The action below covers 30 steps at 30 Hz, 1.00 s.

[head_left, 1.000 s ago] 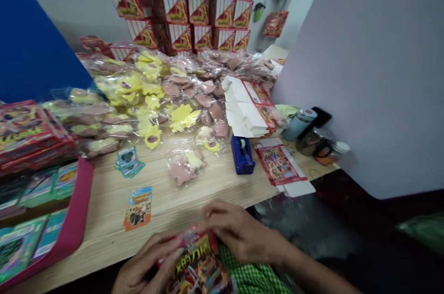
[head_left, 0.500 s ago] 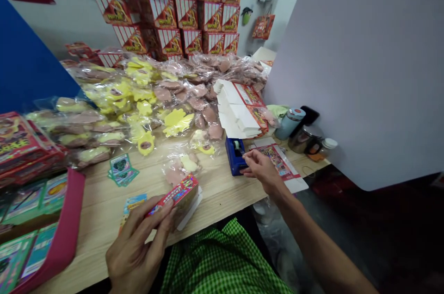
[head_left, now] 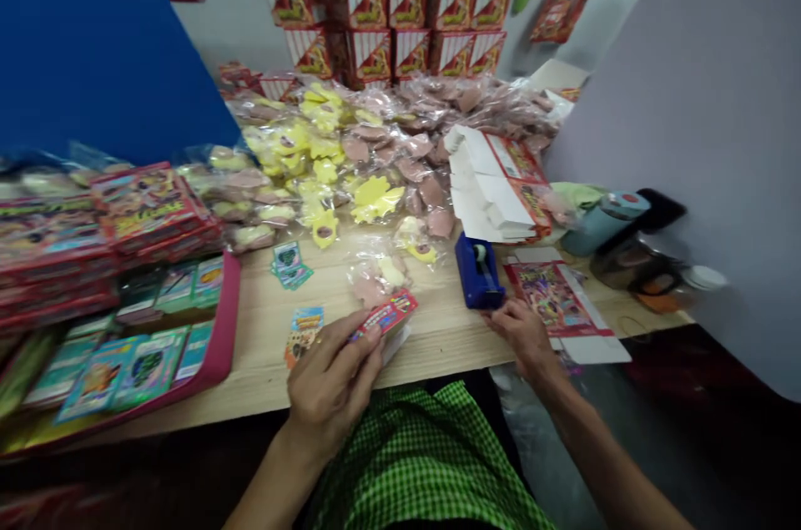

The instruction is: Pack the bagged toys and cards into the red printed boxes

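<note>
My left hand [head_left: 335, 367] is closed around a small red printed box [head_left: 395, 311], held tilted just above the table's front edge. A white flap shows at the box's lower side. Close against the front end of a blue tape dispenser [head_left: 471, 271] is my right hand [head_left: 524, 338]. Its fingertips are drawn together; anything between them is too small to make out. A roll of clear tape sits in the dispenser. Left of the box lies a colourful card packet [head_left: 304, 331], and behind it a few green cards [head_left: 289, 265]. A flattened printed carton [head_left: 554, 296] lies beside my right hand.
A pink bin [head_left: 230, 321] of cards stands at left, with stacked red boxes [head_left: 147, 200] behind. Bagged yellow shapes [head_left: 375, 200] and pink shapes [head_left: 431, 188] heap at the back. White-sided cartons [head_left: 491, 192], a blue flask [head_left: 604, 221] and a jar [head_left: 679, 288] stand right.
The view has swung left, showing more of the card bin. My right hand has come down from the dispenser's cutting end to beside its front base. My left hand still holds the box.
</note>
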Motion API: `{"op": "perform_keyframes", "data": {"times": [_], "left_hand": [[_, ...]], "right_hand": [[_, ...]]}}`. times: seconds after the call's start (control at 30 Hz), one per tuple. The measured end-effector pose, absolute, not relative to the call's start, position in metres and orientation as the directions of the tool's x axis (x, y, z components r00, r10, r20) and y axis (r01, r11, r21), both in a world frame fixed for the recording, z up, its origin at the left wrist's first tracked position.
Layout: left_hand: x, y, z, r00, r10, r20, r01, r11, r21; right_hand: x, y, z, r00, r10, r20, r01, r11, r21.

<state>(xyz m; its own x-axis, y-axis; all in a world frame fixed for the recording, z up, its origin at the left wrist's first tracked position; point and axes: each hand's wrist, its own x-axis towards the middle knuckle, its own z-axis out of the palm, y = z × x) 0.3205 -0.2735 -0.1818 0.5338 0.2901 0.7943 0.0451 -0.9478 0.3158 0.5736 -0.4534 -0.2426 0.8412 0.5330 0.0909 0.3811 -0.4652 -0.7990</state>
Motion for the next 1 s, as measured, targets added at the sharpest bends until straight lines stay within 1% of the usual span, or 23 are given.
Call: {"op": "perform_keyframes", "data": {"times": [0.03,0.1,0.13,0.17,0.2,0.23,0.3,0.37,0.47,0.53,0.6,0.7,0.87,0.93,1.0], "left_hand": [[0.321,-0.275,-0.182,0.532,0.299,0.792,0.057,-0.946,0.319],[0.322,-0.277,-0.180,0.536,0.308,0.786,0.069,-0.944,0.322],[0.323,-0.278,-0.179,0.536,0.304,0.788,0.062,-0.945,0.322],[0.323,-0.279,-0.177,0.533,0.294,0.793,0.048,-0.947,0.319],[0.323,-0.279,-0.176,0.531,0.283,0.799,0.034,-0.949,0.313],[0.324,-0.280,-0.175,0.530,0.275,0.802,0.026,-0.951,0.309],[0.324,-0.280,-0.174,0.530,0.272,0.803,0.026,-0.952,0.305],[0.324,-0.280,-0.175,0.534,0.274,0.800,0.031,-0.952,0.305],[0.322,-0.278,-0.177,0.525,0.274,0.806,0.032,-0.953,0.302],[0.321,-0.277,-0.177,0.521,0.281,0.806,0.031,-0.950,0.311],[0.320,-0.277,-0.177,0.521,0.287,0.804,0.037,-0.949,0.314],[0.319,-0.276,-0.177,0.521,0.280,0.807,0.052,-0.953,0.297],[0.321,-0.276,-0.177,0.512,0.313,0.800,0.051,-0.941,0.335],[0.322,-0.275,-0.177,0.508,0.306,0.805,0.041,-0.942,0.332],[0.322,-0.274,-0.177,0.541,0.291,0.789,0.038,-0.946,0.323]], "right_hand": [[0.571,-0.456,-0.237,0.848,0.516,0.119,0.399,-0.473,-0.786],[0.558,-0.460,-0.220,0.851,0.476,0.222,0.463,-0.482,-0.744],[0.549,-0.460,-0.210,0.831,0.484,0.273,0.510,-0.469,-0.721],[0.538,-0.460,-0.198,0.799,0.513,0.312,0.557,-0.438,-0.706],[0.526,-0.458,-0.187,0.758,0.570,0.315,0.583,-0.378,-0.719],[0.514,-0.454,-0.176,0.714,0.637,0.290,0.574,-0.296,-0.763],[0.491,-0.441,-0.160,0.621,0.753,0.217,0.452,-0.118,-0.884],[0.475,-0.425,-0.152,0.521,0.843,0.134,0.257,-0.005,-0.967],[0.464,-0.404,-0.149,0.387,0.922,0.018,-0.005,0.022,-1.000],[0.461,-0.394,-0.148,0.351,0.936,-0.022,-0.107,0.017,-0.994],[0.460,-0.387,-0.148,0.349,0.936,-0.032,-0.161,0.026,-0.987],[0.457,-0.379,-0.149,0.363,0.931,-0.039,-0.198,0.036,-0.980],[0.454,-0.372,-0.156,0.425,0.902,-0.075,-0.203,0.014,-0.979],[0.454,-0.372,-0.157,0.425,0.902,-0.075,-0.198,0.012,-0.980],[0.453,-0.373,-0.158,0.431,0.900,-0.057,-0.194,0.031,-0.981]]}}
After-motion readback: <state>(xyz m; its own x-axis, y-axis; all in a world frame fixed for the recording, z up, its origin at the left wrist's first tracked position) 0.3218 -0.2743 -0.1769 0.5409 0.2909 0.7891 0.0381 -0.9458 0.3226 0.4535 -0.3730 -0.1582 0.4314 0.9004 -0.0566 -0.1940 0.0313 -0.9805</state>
